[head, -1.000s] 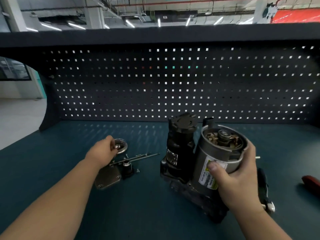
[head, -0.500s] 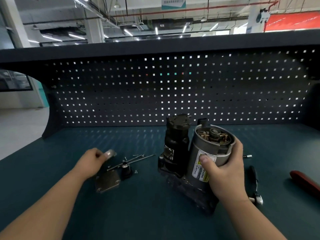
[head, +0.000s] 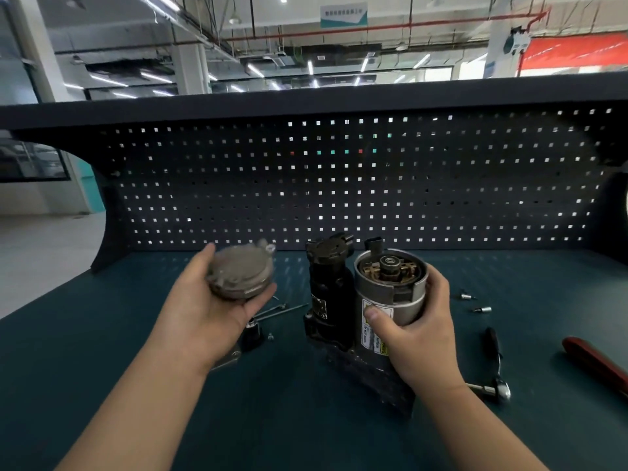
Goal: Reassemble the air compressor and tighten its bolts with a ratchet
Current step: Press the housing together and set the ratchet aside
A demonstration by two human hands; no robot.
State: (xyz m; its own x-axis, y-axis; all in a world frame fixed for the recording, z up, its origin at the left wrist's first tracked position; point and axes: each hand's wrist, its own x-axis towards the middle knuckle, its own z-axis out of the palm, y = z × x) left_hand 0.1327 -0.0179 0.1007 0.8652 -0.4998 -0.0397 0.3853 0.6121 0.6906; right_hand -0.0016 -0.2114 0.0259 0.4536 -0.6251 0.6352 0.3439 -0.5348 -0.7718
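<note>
Grey metal, round and blurred by motion, the cap point(head: 241, 271) is now held up in the left hand point(head: 217, 314). It is level with the top of the compressor point(head: 331, 294) and just left of it, not touching. A second ago that hand was down on the bench point(head: 102, 351), closing on the cap beside the plate point(head: 228, 357). Half a second ago it had only just lifted off. The thumb lies over the cap's far left edge and the fingers curl under its near side.

The right hand point(head: 419, 338) has not shifted. It stays clamped round the silver motor can point(head: 390, 294), thumb across the label and fingers wrapped behind. The view has tipped up, so more ceiling shows above the pegboard point(head: 339, 185).

The compressor stands upright mid-bench, with its black body on the left and the motor can joined on the right. The can is open at the top. Inside it are a shaft end with a dark bearing ring and copper-coloured parts around it.

Below the left hand lie two long bolts point(head: 282, 308), a small black socket point(head: 253, 332) and the plate, which the wrist partly hides. Right of the right hand lies the ratchet point(head: 494, 358), untouched, its head toward the person. Two small bits point(head: 466, 296) lie beyond it, and a red-handled tool point(head: 594, 365) lies well to the right.
</note>
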